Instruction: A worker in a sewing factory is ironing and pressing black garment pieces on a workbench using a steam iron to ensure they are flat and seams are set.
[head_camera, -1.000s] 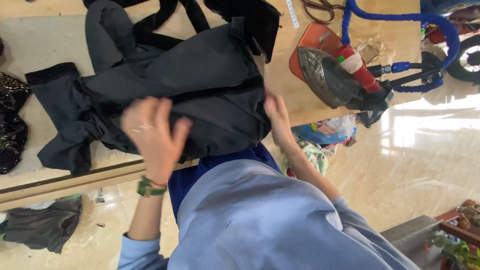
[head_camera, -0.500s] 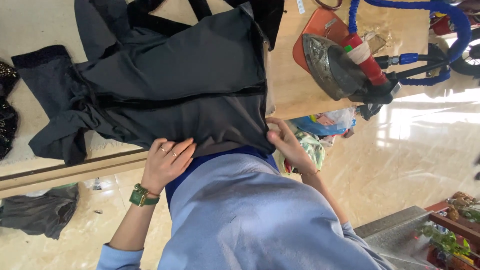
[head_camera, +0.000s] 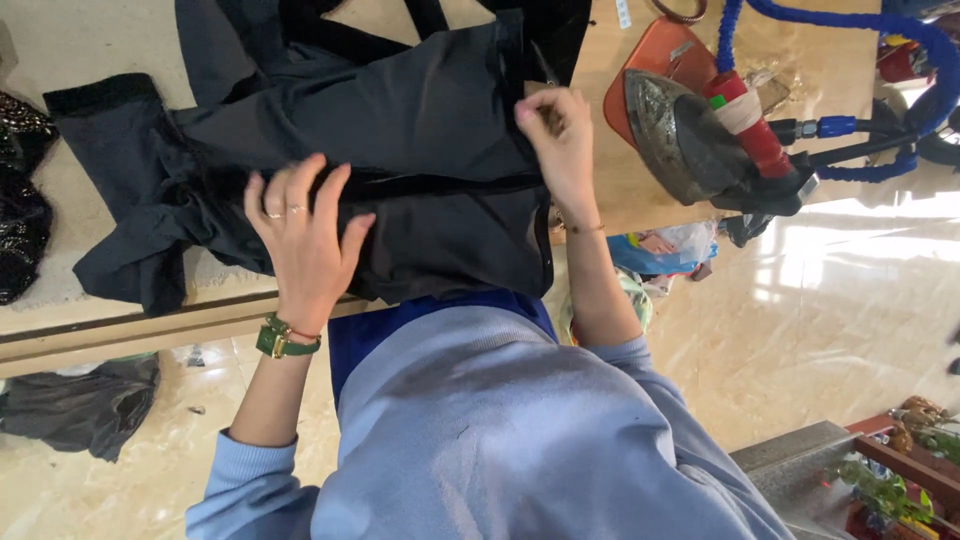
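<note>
Here, dark garment (head_camera: 400, 130) under both hands.

We stand at a pale wooden bench (head_camera: 640, 215) over glossy beige marble floor (head_camera: 800, 330), bright light glaring off it.

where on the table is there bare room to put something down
Bare table shows at the top left, between the dark garment and the sequinned cloth. A narrow strip lies between garment and iron. Crowded: the middle, where left hand and right hand press the garment, and the iron's corner with the blue hose.
</note>
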